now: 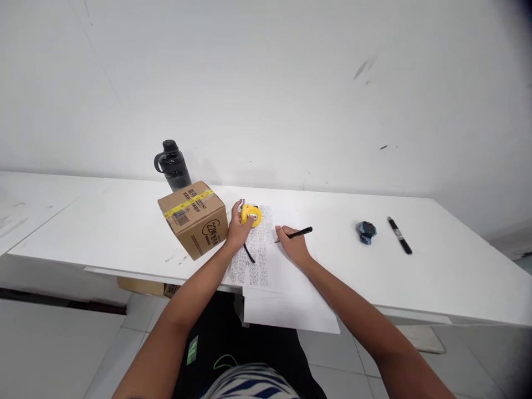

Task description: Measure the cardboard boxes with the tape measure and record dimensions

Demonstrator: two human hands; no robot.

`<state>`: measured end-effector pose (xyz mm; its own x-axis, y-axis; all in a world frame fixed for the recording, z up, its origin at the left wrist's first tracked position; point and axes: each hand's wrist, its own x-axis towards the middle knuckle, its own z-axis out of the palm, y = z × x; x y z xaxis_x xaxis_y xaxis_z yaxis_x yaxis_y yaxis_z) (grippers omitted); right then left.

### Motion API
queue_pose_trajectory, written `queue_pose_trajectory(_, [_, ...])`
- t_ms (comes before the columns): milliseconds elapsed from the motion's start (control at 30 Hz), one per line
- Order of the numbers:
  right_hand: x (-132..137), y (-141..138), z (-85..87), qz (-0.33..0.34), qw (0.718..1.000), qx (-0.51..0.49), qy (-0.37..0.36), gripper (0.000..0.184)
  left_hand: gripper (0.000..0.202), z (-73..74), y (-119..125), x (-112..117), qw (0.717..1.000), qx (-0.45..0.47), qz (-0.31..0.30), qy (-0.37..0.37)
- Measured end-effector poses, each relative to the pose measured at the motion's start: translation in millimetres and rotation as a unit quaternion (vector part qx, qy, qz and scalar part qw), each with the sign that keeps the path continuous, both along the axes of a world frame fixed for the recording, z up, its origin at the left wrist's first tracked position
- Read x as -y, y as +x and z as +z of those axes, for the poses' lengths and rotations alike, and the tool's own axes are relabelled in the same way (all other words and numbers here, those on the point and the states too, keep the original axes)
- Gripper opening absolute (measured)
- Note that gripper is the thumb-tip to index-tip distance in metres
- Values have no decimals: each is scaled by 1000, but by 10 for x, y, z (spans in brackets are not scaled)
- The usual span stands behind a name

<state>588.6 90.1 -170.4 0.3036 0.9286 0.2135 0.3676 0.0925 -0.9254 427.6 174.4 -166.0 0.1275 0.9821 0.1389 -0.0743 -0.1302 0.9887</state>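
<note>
My left hand (238, 230) grips a yellow tape measure (251, 215) over a printed sheet of paper (254, 260); a black strap hangs from it down onto the sheet. My right hand (293, 245) holds a black pen (300, 233) in a writing grip, its tip on the white paper (291, 299) just right of the printed sheet. A brown cardboard box (194, 219) with yellow tape stands just left of my left hand.
A black water bottle (172, 165) stands behind the box, near the wall. A small blue device (366, 231) and a black marker (399, 235) lie at the right of the white table (103, 227). The papers overhang the table's front edge. Tiled floor below.
</note>
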Motion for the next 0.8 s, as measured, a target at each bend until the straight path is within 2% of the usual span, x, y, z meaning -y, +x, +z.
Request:
queue_pose_trajectory(100, [-3, 7, -7, 34, 999, 5, -7, 46, 67, -14, -11, -5, 1000, -19, 2, 15])
queue_pose_trajectory(267, [4, 16, -2, 11, 1000, -4, -1, 47, 66, -17, -25, -3, 999, -36, 11, 20])
queue_pose_trajectory(433, [11, 16, 5, 51, 999, -6, -8, 47, 66, -7, -20, 4, 999, -31, 8, 17])
queue_pose_trajectory(667, [31, 48, 11, 16, 1000, 12, 13, 49, 65, -2, -18, 13, 999, -37, 14, 13])
queue_pose_trajectory(800, [14, 111, 4, -30, 992, 123, 24, 41, 65, 20, -21, 26, 999, -33, 10, 6])
